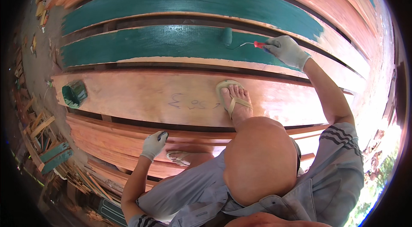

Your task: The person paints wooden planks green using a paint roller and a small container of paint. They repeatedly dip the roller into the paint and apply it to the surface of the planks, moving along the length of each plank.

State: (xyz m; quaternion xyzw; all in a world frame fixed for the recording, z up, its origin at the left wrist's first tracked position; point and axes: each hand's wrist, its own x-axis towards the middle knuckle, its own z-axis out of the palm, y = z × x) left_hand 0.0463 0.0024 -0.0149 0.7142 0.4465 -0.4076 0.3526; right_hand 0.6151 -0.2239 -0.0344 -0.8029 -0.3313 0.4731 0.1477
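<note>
My right hand (286, 51), in a pale glove with dark smudges, grips the red handle of a paint roller (226, 37). The roller's green sleeve rests on a wooden plank (141, 46) coated in wet-looking dark green paint; bare wood shows along its near edge. My left hand (153, 146), also gloved, hangs at the lower left above the reddish boards with its fingers curled. Something dark shows at its fingertips; whether it is an object or paint on the glove, I cannot make out. A green-smeared paint container (75, 94) stands on the left end of the bare plank (150, 94).
Beyond lies another green-painted plank (184, 1). Dark gaps separate the boards. My sandalled foot (235, 98) stands on the bare plank, which bears handwritten marks; the other foot (189, 157) is lower, beside my left hand. Scrap wood (43, 126) lies piled at the left.
</note>
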